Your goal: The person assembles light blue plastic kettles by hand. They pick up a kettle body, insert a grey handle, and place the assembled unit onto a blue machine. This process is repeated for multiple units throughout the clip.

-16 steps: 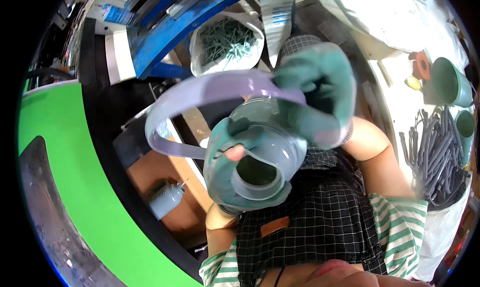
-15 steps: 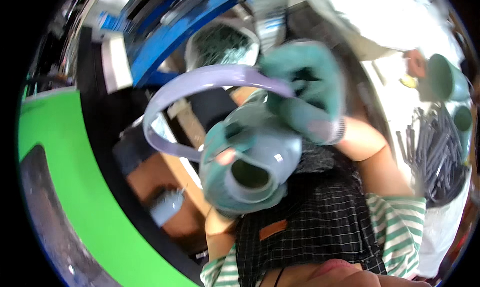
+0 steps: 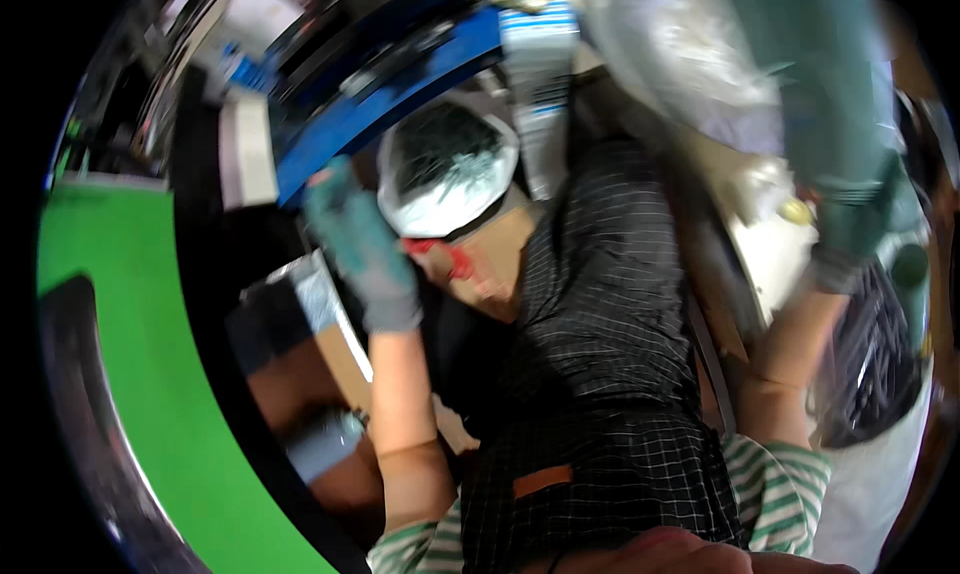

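Note:
My left hand (image 3: 362, 249), in a green glove with a grey cuff, is stretched out beside a white-lined bin (image 3: 440, 212) and holds nothing. Its fingers lie straight and close together. At the right, my gloved right hand (image 3: 850, 219) is smeared by motion. A large, tall grey-green shape (image 3: 815, 74) rises from it to the top edge; the hand seems wrapped around its lower end, and blur hides what it is. The vessel with the lilac handle cannot be made out clearly.
Dark strip-like pieces (image 3: 870, 364) fill a container at the right, next to a green cup (image 3: 908, 266). White plastic bags (image 3: 700, 64) lie at the upper right. A blue frame (image 3: 400, 94) crosses the upper left, above cardboard (image 3: 495, 249). A green surface (image 3: 130, 354) lies left.
Both hands were on a translucent vessel with a lilac handle at the middle. My left hand has let go and moved up and left; my right hand has swung far right.

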Tool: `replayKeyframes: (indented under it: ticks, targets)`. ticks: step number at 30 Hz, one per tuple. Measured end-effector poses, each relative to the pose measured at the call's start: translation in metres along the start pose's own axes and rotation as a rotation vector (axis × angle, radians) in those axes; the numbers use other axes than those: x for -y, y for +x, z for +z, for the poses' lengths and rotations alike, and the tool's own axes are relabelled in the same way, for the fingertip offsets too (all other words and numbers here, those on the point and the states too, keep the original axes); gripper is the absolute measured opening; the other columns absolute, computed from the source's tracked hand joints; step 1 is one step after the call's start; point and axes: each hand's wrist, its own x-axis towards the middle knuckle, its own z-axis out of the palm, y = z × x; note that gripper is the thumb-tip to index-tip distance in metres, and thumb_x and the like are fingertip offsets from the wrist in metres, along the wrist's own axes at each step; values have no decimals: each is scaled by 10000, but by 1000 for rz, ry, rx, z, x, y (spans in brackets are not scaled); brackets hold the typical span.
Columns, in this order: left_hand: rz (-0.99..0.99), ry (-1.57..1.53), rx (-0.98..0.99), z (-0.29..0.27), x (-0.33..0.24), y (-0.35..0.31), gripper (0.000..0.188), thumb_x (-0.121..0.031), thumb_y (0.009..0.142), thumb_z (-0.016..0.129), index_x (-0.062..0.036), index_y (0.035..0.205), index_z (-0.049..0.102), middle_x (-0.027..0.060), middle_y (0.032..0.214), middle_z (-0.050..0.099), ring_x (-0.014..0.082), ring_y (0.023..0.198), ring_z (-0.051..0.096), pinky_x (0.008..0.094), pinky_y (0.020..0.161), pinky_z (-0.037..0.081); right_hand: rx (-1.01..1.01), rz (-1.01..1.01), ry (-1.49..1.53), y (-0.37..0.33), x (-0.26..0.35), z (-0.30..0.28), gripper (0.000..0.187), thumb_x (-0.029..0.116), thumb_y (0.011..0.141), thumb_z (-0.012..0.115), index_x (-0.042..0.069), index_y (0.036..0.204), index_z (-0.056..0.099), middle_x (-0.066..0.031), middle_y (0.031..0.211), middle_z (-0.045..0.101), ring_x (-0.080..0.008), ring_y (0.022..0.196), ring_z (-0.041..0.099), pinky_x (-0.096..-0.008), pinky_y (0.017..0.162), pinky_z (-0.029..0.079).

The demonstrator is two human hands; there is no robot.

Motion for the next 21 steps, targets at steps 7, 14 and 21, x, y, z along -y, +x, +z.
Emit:
replayKeyframes:
  ticks: [7, 14, 21]
  targets:
    - [-756, -224, 244, 53, 162, -64, 339, -385, 1060, 608, -49, 1057, 650, 23, 841, 532, 138, 709, 522, 337, 608, 416, -160, -160, -409, 123, -36, -111, 324, 141, 1047, 618, -26, 1324, 641, -200, 1328, 675, -339, 1282, 622, -494, 1131, 472]
    - [-1212, -440, 329, 98, 254, -116, 304, -414, 1020, 657, -111, 1019, 636, 13, 738, 488, 203, 585, 461, 381, 511, 361, 265, 137, -708, -16, -138, 160, 368, 104, 1017, 592, -15, 1361, 638, -137, 1313, 680, -242, 1176, 666, -380, 1106, 482]
    - [-1126, -172, 193, 144, 307, -132, 305, -385, 1031, 646, -92, 1116, 640, 42, 850, 563, 231, 708, 535, 385, 616, 423, 1144, 213, -1106, -25, -365, 300, 665, 413, 909, 751, 262, 1521, 541, -287, 1548, 453, -460, 1472, 412, -557, 1191, 386]
